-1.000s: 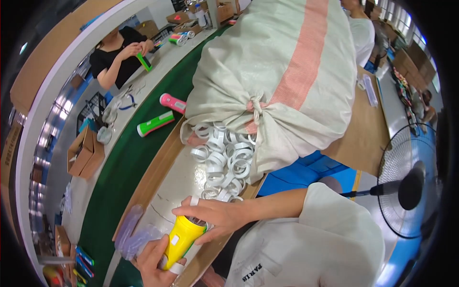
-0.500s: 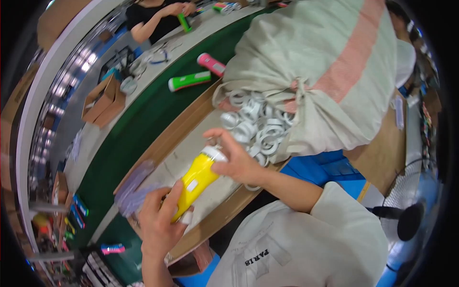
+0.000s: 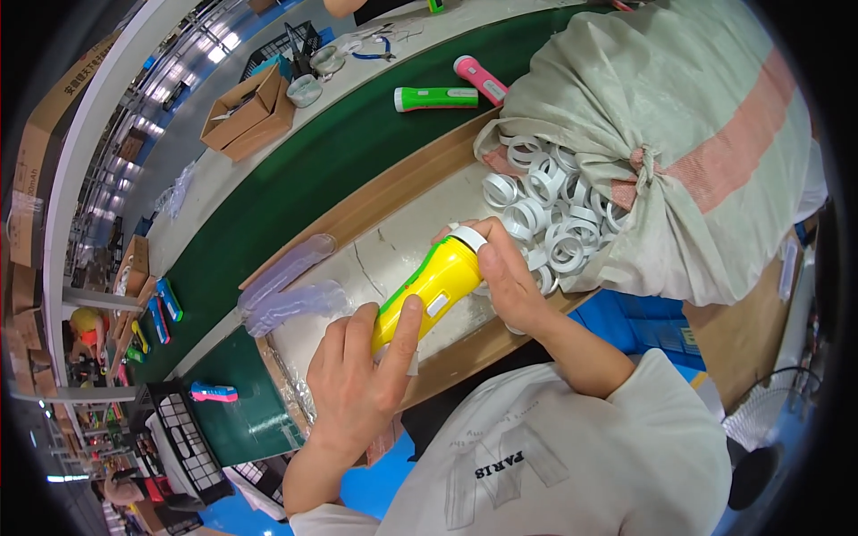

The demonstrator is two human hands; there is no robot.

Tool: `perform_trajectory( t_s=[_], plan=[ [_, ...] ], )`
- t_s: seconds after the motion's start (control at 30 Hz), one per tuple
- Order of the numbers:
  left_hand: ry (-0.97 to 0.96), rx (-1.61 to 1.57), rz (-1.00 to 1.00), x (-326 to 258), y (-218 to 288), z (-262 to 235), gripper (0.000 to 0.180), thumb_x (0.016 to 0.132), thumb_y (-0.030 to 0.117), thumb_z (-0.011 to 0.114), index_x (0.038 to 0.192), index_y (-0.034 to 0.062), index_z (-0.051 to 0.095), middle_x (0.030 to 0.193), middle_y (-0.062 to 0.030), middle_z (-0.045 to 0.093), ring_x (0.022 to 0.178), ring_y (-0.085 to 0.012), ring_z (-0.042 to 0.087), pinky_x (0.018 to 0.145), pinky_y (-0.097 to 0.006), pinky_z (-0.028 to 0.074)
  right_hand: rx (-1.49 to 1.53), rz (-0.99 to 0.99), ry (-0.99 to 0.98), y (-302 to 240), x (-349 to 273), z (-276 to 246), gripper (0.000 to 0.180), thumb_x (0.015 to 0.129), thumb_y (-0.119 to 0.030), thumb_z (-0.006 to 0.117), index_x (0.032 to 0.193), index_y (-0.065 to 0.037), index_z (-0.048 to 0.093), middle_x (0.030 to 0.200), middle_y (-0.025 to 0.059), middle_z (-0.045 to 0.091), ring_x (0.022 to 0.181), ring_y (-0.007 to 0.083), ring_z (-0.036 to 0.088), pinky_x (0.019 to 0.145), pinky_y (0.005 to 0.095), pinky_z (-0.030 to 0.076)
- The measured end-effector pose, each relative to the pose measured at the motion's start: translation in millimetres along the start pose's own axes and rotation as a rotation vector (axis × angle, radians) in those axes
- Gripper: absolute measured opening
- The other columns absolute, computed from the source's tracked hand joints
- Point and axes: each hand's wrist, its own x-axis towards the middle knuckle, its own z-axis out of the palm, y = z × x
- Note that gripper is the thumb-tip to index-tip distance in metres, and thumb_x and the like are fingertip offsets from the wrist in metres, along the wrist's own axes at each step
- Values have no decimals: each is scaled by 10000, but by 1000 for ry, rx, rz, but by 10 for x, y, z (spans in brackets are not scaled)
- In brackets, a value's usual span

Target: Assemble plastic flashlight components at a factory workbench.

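Observation:
A yellow flashlight (image 3: 429,288) lies slanted over a pale work board (image 3: 375,259). My left hand (image 3: 362,375) grips its tail end, thumb pressed along the body near the white switch. My right hand (image 3: 509,277) closes around the head end, where a white ring (image 3: 469,237) sits on the flashlight. A heap of loose white rings (image 3: 545,210) lies just beyond my right hand, spilling from under a large tied cloth sack (image 3: 679,134).
A green conveyor belt (image 3: 304,188) runs past the board, carrying a green flashlight (image 3: 435,97) and a pink flashlight (image 3: 481,79). Stacked clear plastic pieces (image 3: 286,290) lie left of my hands. An open cardboard box (image 3: 246,112) stands across the belt. A blue crate (image 3: 639,326) sits below the board.
The view has swung and closed in on the board. My right hand has moved from the rings onto the flashlight's head, and the white ring now sits on it. My left hand keeps its grip.

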Motion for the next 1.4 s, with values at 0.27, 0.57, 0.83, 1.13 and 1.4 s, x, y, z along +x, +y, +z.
perform_trajectory(
  t_s=[0.27, 0.57, 0.83, 1.13, 1.4],
  plan=[
    [46, 53, 76, -14, -29, 11, 613, 690, 72, 692, 1280, 185, 571, 1001, -152, 581, 774, -258, 576, 598, -295, 489, 133, 75, -35, -259, 16, -105, 483, 1008, -451, 349, 1142, -7, 482, 1192, 130, 573, 1024, 153, 560, 907, 301, 443],
    [31, 154, 189, 157, 9, -118, 605, 697, 93, 688, 1282, 196, 571, 996, -141, 582, 768, -253, 579, 590, -293, 478, 41, -14, 114, -149, -95, -93, 355, 983, -341, 499, 1077, 1, 505, 967, 46, 562, 864, 82, 516, 736, 235, 427],
    [-143, -927, -185, -83, -98, 180, 613, 612, 78, 808, 1199, 64, 633, 1008, -132, 656, 857, -272, 645, 726, -322, 516, -475, -330, -339, -381, -22, -211, 450, 925, -221, 490, 1320, -18, 420, 1090, 174, 531, 945, 317, 575, 840, 355, 451],
    [-56, -46, 32, -11, 63, 427, 578, 623, 144, 718, 1193, 182, 629, 1042, -123, 610, 760, -217, 567, 608, -297, 489, 178, 560, -95, 88, 211, -135, 437, 992, -363, 356, 1124, -9, 575, 1037, 102, 619, 950, 199, 595, 845, 304, 470],
    [-126, -920, -217, -207, -65, 384, 588, 632, 85, 770, 1202, 131, 630, 1021, -128, 640, 764, -263, 601, 665, -346, 517, -127, 17, -298, -194, 48, -38, 357, 941, -244, 401, 904, 15, 645, 924, 151, 647, 926, 266, 622, 879, 356, 470]
  ],
)
